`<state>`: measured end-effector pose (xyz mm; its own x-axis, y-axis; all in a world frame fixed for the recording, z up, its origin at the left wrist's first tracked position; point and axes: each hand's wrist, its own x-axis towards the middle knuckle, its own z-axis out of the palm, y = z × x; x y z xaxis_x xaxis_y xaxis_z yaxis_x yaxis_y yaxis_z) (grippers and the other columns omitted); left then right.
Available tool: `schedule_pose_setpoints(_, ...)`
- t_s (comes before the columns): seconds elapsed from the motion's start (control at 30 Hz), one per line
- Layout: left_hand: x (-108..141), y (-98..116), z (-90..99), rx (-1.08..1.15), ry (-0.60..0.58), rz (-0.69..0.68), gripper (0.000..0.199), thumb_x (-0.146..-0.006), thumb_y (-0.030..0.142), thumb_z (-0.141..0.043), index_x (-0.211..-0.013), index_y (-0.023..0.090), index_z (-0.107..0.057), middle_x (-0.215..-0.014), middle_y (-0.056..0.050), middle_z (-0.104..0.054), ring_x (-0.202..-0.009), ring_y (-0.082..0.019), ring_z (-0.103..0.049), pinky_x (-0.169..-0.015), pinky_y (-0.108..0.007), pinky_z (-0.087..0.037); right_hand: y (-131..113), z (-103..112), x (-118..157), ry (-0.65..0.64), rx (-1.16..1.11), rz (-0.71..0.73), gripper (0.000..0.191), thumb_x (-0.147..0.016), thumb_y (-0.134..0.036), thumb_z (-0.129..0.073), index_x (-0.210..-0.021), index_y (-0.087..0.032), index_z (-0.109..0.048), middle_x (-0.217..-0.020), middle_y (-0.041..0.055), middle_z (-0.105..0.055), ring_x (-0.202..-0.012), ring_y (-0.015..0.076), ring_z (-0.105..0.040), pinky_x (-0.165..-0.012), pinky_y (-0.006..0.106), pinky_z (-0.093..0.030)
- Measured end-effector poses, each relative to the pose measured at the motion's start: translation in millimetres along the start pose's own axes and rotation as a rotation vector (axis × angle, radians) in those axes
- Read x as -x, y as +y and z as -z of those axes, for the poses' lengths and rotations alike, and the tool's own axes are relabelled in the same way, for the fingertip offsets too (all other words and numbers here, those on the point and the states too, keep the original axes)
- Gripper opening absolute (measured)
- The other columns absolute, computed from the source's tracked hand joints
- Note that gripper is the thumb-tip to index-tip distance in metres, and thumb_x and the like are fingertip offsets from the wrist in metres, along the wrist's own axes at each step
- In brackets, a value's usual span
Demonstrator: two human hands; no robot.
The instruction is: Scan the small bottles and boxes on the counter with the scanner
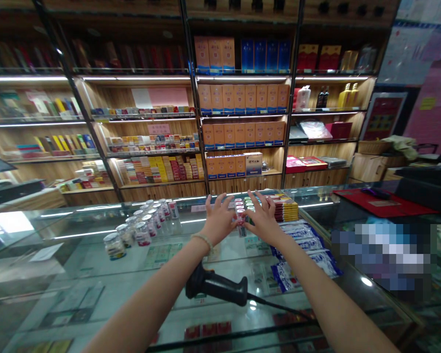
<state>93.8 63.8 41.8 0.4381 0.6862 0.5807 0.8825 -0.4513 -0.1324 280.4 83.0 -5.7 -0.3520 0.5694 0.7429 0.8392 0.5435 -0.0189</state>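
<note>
My left hand (219, 220) reaches over the glass counter (132, 289), its fingers spread. Opposite it, my right hand (261, 219) also has its fingers apart. Between them stands a row of small pink-and-white containers (239, 204); the fingertips of both hands are at the sides of the nearer ones, seemingly touching. Green-and-white containers (248, 203) stand just beyond, partly hidden by my right hand. Blue-and-white packets (304, 245) lie overlapping beside my right forearm. A stack of yellow-and-red boxes (287, 210) sits behind them. A black handheld scanner (220, 287) rests below my hands.
Clear jars with white lids (143, 233) stand in rows at left. The scanner's cable (279, 308) runs under my right forearm. A red mat (385, 203) lies at right, near a blurred-out patch. Lit shelves (242, 117) with boxes and bottles line the back wall.
</note>
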Motion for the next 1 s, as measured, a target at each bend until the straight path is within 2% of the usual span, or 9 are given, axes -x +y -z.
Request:
schedule_pose_setpoints(0.33, -6.0, 2.0, -8.3, -0.019, -0.006, -0.015, 0.006, -0.079, 0.033, -0.074, -0.079, 0.027, -0.076, -0.144, -0.006, -0.057, -0.142, -0.036, -0.038, -0.117, -0.072, -0.01, 3.0, -2.4, 2.3, 0.02, 0.075, 0.031, 0.02, -0.082, -0.037, -0.073, -0.099, -0.027, -0.07, -0.162, 0.0103, -0.034, -0.151, 0.0324, -0.019, -0.119, 0.06, -0.003)
schedule_pose_setpoints(0.5, -5.6, -0.5, -6.3, 0.001, 0.013, -0.006, 0.02, -0.077, 0.04, -0.075, -0.092, 0.026, -0.074, -0.144, -0.01, -0.056, -0.142, -0.037, -0.038, -0.117, -0.071, -0.01, 3.4, -2.8, 3.7, -0.004, 0.059, 0.018, 0.027, -0.083, -0.041, -0.069, -0.104, -0.025, -0.068, -0.162, 0.012, -0.033, -0.15, 0.0331, -0.02, -0.12, 0.058, -0.003)
schedule_pose_setpoints(0.63, -4.5, -2.9, -5.6, 0.018, 0.017, -0.007, 0.026, -0.077, 0.036, -0.075, -0.1, 0.027, -0.07, -0.148, -0.009, -0.053, -0.143, -0.035, -0.037, -0.118, -0.07, -0.01, 4.8, -4.8, 4.8, -0.014, 0.058, 0.015, 0.032, -0.08, -0.039, -0.07, -0.107, -0.023, -0.065, -0.162, 0.014, -0.032, -0.151, 0.0317, -0.019, -0.12, 0.057, -0.003)
schedule_pose_setpoints(0.8, -4.0, -4.7, -9.6, 0.029, 0.012, -0.07, 0.024, -0.076, 0.033, -0.074, -0.1, 0.028, -0.07, -0.148, -0.007, -0.053, -0.143, -0.034, -0.036, -0.118, -0.069, -0.009, 5.5, -6.1, 5.1, -0.01, 0.052, 0.023, 0.031, -0.078, -0.036, -0.071, -0.105, -0.022, -0.064, -0.162, 0.015, -0.03, -0.151, 0.0318, -0.017, -0.12, 0.058, -0.004)
schedule_pose_setpoints(1.0, -7.7, -6.2, -14.9, 0.03, 0.017, -0.083, 0.025, -0.075, 0.031, -0.076, -0.099, 0.027, -0.071, -0.146, -0.008, -0.055, -0.142, -0.035, -0.037, -0.119, -0.068, -0.007, 4.3, -5.9, 4.1, -0.021, 0.055, 0.012, 0.03, -0.078, -0.034, -0.072, -0.104, -0.022, -0.064, -0.161, 0.0156, -0.032, -0.15, 0.0315, -0.02, -0.12, 0.057, -0.003)
